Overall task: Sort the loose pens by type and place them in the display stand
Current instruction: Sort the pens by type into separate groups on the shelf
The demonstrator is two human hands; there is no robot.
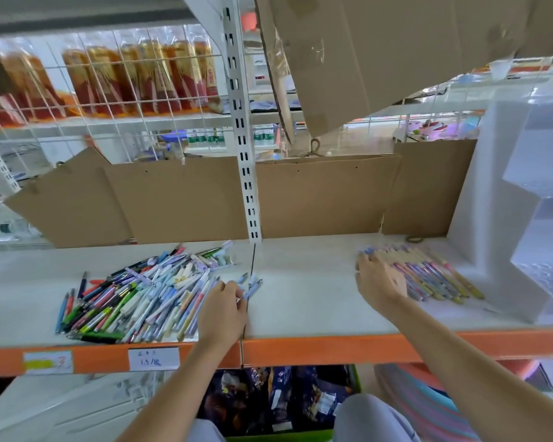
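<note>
A big mixed pile of loose pens (141, 295) lies on the left half of the white shelf (304, 301). My left hand (222, 311) sits at the pile's right edge and grips a few pale blue pens (251, 287) that stick out past its fingers. A sorted row of purple and yellow patterned pens (428, 272) lies to the right. My right hand (379, 279) rests on the left end of that row with fingers spread. The white stepped display stand (498, 218) stands at the far right, its tiers showing no pens.
Brown cardboard sheets (179, 202) line the back of the shelf, and another piece (380, 52) hangs overhead. A slotted white upright (246, 161) divides the bay. The shelf's orange front edge (316, 349) carries price labels. Packaged goods sit in a bin (278, 400) below.
</note>
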